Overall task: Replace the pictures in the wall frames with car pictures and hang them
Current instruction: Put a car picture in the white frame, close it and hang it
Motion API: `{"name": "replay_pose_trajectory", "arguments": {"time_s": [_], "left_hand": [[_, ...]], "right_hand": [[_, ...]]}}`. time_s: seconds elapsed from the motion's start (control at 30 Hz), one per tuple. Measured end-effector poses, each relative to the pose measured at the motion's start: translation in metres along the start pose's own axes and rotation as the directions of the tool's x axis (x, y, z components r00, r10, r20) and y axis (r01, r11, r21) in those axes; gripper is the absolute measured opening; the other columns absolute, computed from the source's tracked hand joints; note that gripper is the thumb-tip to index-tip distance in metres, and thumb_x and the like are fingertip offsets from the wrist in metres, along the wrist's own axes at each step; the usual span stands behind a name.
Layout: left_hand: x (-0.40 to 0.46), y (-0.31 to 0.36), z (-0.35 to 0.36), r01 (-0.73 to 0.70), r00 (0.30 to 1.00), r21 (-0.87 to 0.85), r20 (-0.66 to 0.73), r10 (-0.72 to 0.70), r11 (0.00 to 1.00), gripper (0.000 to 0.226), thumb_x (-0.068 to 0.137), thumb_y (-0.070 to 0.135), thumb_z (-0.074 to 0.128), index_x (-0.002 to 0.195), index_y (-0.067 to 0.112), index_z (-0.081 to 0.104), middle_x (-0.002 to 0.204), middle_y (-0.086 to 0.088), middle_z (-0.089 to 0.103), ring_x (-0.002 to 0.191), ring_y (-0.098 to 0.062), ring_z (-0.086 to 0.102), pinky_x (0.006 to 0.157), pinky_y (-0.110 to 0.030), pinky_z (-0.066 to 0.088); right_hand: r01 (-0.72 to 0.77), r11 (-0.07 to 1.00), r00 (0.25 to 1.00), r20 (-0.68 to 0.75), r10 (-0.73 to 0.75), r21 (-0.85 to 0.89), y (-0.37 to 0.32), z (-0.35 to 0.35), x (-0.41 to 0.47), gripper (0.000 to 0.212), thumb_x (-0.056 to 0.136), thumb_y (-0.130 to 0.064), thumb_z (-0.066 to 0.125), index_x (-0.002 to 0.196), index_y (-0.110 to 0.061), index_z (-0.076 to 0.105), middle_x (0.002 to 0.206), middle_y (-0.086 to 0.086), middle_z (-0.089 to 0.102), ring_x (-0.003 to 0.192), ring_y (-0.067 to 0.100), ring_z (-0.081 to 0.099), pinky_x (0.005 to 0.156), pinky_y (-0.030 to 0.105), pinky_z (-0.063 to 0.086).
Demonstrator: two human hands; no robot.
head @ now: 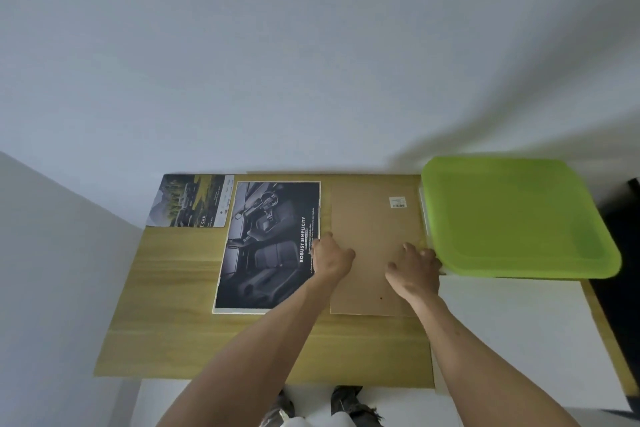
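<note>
Both hands, left hand (330,258) and right hand (414,270), press fingers-down on the brown backing board (372,246) mid-counter; car picture (268,246) lies just beside. Risk, judged: board sliding over the print, creasing it.

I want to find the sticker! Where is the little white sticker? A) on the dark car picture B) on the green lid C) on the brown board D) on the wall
C: the small white sticker sits near the far right corner of the brown board, beside the green lid, not on it.
</note>
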State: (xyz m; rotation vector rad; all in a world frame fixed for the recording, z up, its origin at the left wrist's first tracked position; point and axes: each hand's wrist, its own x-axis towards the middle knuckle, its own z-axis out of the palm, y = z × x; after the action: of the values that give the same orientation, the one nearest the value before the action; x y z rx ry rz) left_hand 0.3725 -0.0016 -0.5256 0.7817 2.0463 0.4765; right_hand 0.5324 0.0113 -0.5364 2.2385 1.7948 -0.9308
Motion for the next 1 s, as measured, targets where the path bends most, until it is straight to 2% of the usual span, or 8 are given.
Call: {"name": "replay_pose_trajectory", "arguments": {"time_s": [0.13,0.23,0.47,0.57,0.63,0.8,0.93,1.0], "left_hand": [[0.003,0.005,-0.008,0.010,1.000,-0.180,-0.019,-0.014,0.984,0.042,0.077,0.001,0.063,0.117,0.011,0.063,0.108,-0.005,0.065,0.099,-0.027,0.063,0.077,-0.035,0.054],[0.004,0.002,-0.018,-0.009,1.000,-0.283,-0.019,0.004,0.959,0.036,0.077,-0.006,0.058,0.106,0.015,0.067,0.076,0.005,0.065,0.080,-0.018,0.065,0.067,-0.026,0.053],[0.014,-0.027,-0.053,0.076,0.995,-0.508,0.093,-0.033,0.858,0.033,0.084,-0.006,0.066,0.105,0.020,0.066,0.106,-0.012,0.070,0.088,-0.021,0.068,0.083,-0.038,0.058],[0.020,-0.043,-0.087,0.091,0.994,-0.567,0.101,-0.041,0.818,0.033,0.085,-0.005,0.066,0.104,0.021,0.066,0.108,-0.012,0.069,0.093,-0.026,0.069,0.083,-0.041,0.059],[0.024,-0.051,-0.114,0.082,0.995,-0.592,0.098,-0.029,0.802,0.034,0.085,-0.005,0.067,0.111,0.018,0.066,0.110,-0.011,0.067,0.094,-0.026,0.068,0.080,-0.038,0.060],[0.036,-0.074,-0.172,-0.107,0.994,-0.420,-0.046,0.096,0.901,0.050,0.086,0.003,0.070,0.131,0.022,0.060,0.105,-0.003,0.067,0.093,-0.018,0.065,0.080,-0.030,0.053],[0.046,-0.100,-0.198,-0.225,0.972,-0.073,-0.079,0.220,0.971,0.062,0.085,0.008,0.071,0.141,0.021,0.050,0.073,0.003,0.061,0.072,-0.012,0.057,0.078,-0.026,0.048],[0.048,-0.113,-0.203,-0.233,0.970,-0.024,-0.073,0.231,0.972,0.065,0.085,0.005,0.071,0.144,0.018,0.046,0.068,0.003,0.053,0.064,-0.011,0.051,0.070,-0.024,0.045]], "right_hand": [[-0.020,0.999,0.999,-0.033,0.021,0.041,-0.004,-0.003,0.000,0.061,0.087,-0.037,0.055,0.140,-0.013,0.038,0.138,0.022,0.038,0.125,0.041,0.039,0.103,0.044,0.040],[-0.044,0.993,0.999,-0.026,0.047,0.106,-0.004,-0.004,-0.001,0.067,0.086,-0.040,0.058,0.140,-0.009,0.034,0.139,0.022,0.037,0.126,0.041,0.038,0.103,0.045,0.037],[-0.086,0.962,0.995,-0.029,0.097,0.258,-0.024,-0.001,-0.009,0.067,0.080,-0.045,0.061,0.133,-0.007,0.044,0.130,0.017,0.049,0.119,0.038,0.047,0.099,0.049,0.044],[-0.043,0.882,0.997,-0.042,0.071,0.468,-0.040,-0.003,-0.014,0.057,0.084,-0.028,0.065,0.134,-0.005,0.052,0.115,0.010,0.061,0.102,0.030,0.060,0.086,0.039,0.052],[-0.015,0.831,1.000,0.003,0.016,0.556,-0.054,-0.002,-0.019,0.056,0.085,-0.017,0.066,0.139,-0.008,0.053,0.123,0.007,0.064,0.106,0.026,0.061,0.085,0.032,0.049],[0.111,0.838,0.987,0.038,-0.155,0.534,-0.096,0.014,-0.039,0.048,0.078,-0.007,0.074,0.125,-0.002,0.062,0.126,0.016,0.064,0.112,0.033,0.062,0.092,0.043,0.054],[0.210,0.872,0.974,-0.021,-0.224,0.442,-0.123,0.038,-0.051,0.062,0.081,-0.005,0.074,0.140,-0.007,0.053,0.124,0.004,0.065,0.112,0.024,0.062,0.081,0.015,0.043],[0.272,0.894,0.962,-0.119,-0.246,0.356,-0.130,0.053,-0.053,0.030,0.079,-0.006,0.074,0.107,-0.013,0.069,0.104,0.006,0.069,0.097,0.028,0.065,0.067,0.013,0.041]]}}
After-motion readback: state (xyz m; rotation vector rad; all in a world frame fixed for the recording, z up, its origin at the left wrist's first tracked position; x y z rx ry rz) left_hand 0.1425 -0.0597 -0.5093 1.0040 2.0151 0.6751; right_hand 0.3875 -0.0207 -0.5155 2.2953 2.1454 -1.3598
